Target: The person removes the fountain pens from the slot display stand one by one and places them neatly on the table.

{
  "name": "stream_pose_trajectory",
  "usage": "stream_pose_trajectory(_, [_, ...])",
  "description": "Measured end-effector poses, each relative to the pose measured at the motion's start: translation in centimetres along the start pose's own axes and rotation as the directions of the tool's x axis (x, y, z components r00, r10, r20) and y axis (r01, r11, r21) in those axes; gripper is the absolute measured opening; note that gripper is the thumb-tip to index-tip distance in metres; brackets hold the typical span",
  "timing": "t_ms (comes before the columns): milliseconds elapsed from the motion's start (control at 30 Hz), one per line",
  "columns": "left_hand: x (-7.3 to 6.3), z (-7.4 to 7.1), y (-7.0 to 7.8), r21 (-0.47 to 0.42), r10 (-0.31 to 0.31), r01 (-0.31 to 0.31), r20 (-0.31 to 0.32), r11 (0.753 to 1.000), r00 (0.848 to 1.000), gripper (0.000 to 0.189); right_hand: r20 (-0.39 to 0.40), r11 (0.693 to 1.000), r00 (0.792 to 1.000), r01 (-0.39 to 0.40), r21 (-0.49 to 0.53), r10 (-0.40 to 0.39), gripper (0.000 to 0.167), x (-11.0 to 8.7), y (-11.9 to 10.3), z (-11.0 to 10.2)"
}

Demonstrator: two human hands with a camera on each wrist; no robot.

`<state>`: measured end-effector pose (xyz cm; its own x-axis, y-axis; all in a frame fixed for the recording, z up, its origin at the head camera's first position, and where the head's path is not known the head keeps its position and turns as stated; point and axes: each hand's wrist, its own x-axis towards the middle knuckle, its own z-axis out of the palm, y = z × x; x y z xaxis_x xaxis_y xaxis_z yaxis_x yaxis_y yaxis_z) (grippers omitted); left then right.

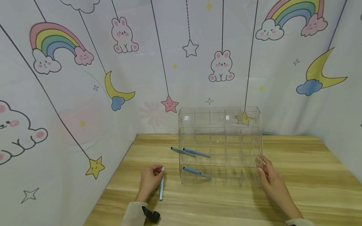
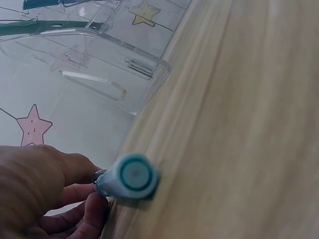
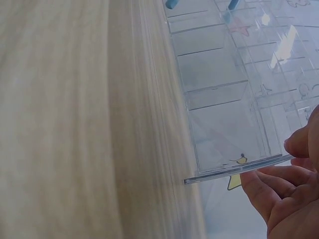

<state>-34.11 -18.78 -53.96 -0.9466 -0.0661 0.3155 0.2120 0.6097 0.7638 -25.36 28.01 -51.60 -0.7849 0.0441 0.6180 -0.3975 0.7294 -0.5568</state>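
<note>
My left hand (image 1: 150,179) pinches a light blue pen (image 1: 161,188) by its far end, left of a clear plastic organizer. In the left wrist view the pen's round end (image 2: 135,175) faces the camera. The clear organizer (image 1: 217,136) stands upright on the table, with tiers split into small compartments. Around its right side panel (image 3: 239,168) the thumb and fingers of my right hand (image 1: 272,182) close. A greenish pen (image 1: 176,150) and a blue pen (image 1: 196,153) lie slanted in the third tier's left part. Another blue pen (image 1: 195,172) lies in the bottom tier.
A wood-grain table (image 1: 215,207) carries everything. Behind and beside it hangs a white cloth (image 1: 158,78) printed with rainbows, rabbits, moons and stars. The organizer stands near the table's back edge. A small black device (image 1: 151,215) is strapped at the left sleeve.
</note>
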Motion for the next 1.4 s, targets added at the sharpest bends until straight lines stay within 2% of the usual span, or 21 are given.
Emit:
stream_pose_trajectory(267, [0.0, 0.0, -0.2, 0.027, -0.003, 0.003, 0.003, 1.0, 1.0, 0.016, 0.009, 1.0, 1.0, -0.008, 0.011, 0.008, 0.051, -0.1, 0.0, 0.2])
stream_pose_trajectory(533, [0.0, -0.2, -0.1, 0.025, 0.047, -0.047, 0.019, 0.999, 0.999, 0.021, 0.006, 0.999, 1.0, -0.011, 0.031, 0.011, 0.052, 0.0, 0.0, 0.3])
stream_pose_trajectory(633, [-0.1, -0.1, -0.1, 0.036, 0.045, -0.045, -0.004, 0.998, 0.999, 0.023, 0.001, 0.999, 1.0, 0.003, 0.037, -0.003, 0.051, 0.0, -0.1, 0.3])
stream_pose_trajectory(700, [-0.1, 0.0, 0.1, 0.048, 0.071, -0.069, -0.045, 0.996, 0.996, 0.022, -0.006, 0.999, 1.0, 0.014, 0.042, -0.014, 0.05, -0.1, -0.1, 0.3])
stream_pose_trajectory(767, [-0.2, 0.0, 0.6, 0.048, 0.124, -0.12, -0.092, 0.992, 0.988, 0.021, -0.013, 0.999, 1.0, 0.024, 0.042, -0.024, 0.05, -0.1, -0.1, 0.3])
stream_pose_trajectory(867, [-0.3, 0.0, 1.8, 0.032, 0.233, -0.231, -0.152, 0.972, 0.96, 0.017, -0.014, 0.999, 1.0, 0.025, 0.04, -0.025, 0.051, -0.1, -0.1, 0.1])
stream_pose_trajectory(967, [-0.6, -0.1, 2.9, 0.016, 0.32, -0.322, -0.178, 0.947, 0.931, 0.015, -0.018, 0.999, 1.0, 0.02, 0.029, -0.019, 0.052, -0.1, 0.0, 0.1])
stream_pose_trajectory(1067, [-0.8, -0.1, 3.5, 0.009, 0.362, -0.366, -0.185, 0.93, 0.914, 0.016, -0.033, 0.999, 0.999, 0.033, 0.021, -0.032, 0.052, -0.2, 0.2, 0.2])
stream_pose_trajectory(1267, [-1.2, -0.1, 3.8, -0.044, 0.392, -0.405, -0.18, 0.913, 0.902, 0.019, -0.034, 0.999, 0.998, 0.045, 0.029, -0.044, 0.052, -0.4, 0.2, 0.2])
stream_pose_trajectory(1400, [-1.3, 0.2, 4.1, -0.155, 0.368, -0.389, -0.147, 0.908, 0.918, 0.021, -0.012, 1.0, 1.0, 0.018, 0.014, -0.018, 0.051, -0.3, 0.1, 0.0])
